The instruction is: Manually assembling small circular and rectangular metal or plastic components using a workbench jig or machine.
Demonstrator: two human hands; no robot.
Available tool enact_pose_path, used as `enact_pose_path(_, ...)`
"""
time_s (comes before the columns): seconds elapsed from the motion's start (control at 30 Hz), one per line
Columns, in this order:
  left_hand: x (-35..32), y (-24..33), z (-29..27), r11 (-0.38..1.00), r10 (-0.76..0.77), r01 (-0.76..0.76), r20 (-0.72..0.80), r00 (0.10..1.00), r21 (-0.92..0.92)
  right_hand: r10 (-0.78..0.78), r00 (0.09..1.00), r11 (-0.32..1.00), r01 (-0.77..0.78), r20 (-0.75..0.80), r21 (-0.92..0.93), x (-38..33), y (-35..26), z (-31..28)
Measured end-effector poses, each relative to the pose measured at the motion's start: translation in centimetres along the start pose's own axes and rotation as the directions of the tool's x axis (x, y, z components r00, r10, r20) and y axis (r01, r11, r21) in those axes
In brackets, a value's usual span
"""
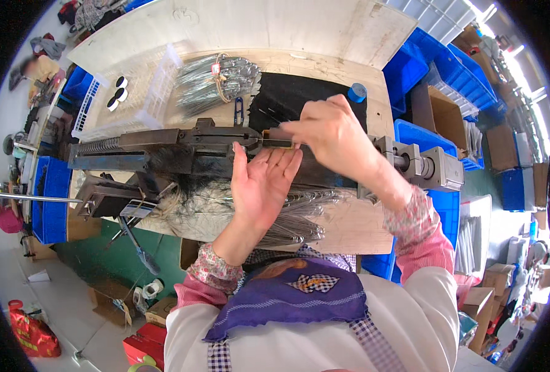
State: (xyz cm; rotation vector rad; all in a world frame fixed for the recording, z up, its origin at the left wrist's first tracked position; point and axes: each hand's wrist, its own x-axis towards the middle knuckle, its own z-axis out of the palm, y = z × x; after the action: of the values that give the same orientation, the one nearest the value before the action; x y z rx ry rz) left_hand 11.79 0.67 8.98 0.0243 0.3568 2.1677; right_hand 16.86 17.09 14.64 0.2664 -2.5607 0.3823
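Note:
Across the table lies a long dark metal machine [216, 137], with a coil spring at its left end. My left hand [256, 189] rests palm up against its near side, fingers stretched out and thumb apart. Just beyond those fingertips, my right hand [337, 133] is closed, its fingertips pinched at a small slot in the machine. What it pinches is hidden or too small to make out. Dark hair-like fibres [200, 173] hang below the machine. A bundle of thin metal wires [296, 226] lies by my left wrist, partly covered by that hand.
A tied bundle of wires [219, 77] lies at the back, beside a white plastic crate [154, 111]. A blue roll [357, 92] stands on a dark cloth [293, 93]. Metal cylinders [420, 164] form the machine's right end. Blue bins [405, 68] stand at the right.

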Motion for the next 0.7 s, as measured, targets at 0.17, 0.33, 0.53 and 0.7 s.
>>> enact_pose_path(0.17,0.2,0.0,-1.0,0.996,0.006,0.017,0.27,0.963,-0.082,0.091,0.996,0.994,-0.091,0.011,0.06,0.6,0.0,0.7)
enact_pose_path(0.33,-0.2,0.4,-0.5,0.995,0.029,-0.031,0.017,0.999,0.09,0.172,0.97,0.962,-0.203,0.175,0.181,0.7,1.3,1.4)
enact_pose_path(0.53,-0.4,0.8,0.0,0.994,0.015,-0.014,-0.012,1.0,0.108,0.134,0.976,0.979,-0.156,0.171,0.127,0.4,0.6,0.8)
enact_pose_path(0.7,-0.2,0.9,0.1,0.992,-0.008,0.008,-0.004,1.0,0.123,0.09,0.989,0.99,-0.101,0.115,0.1,0.0,1.0,0.7)
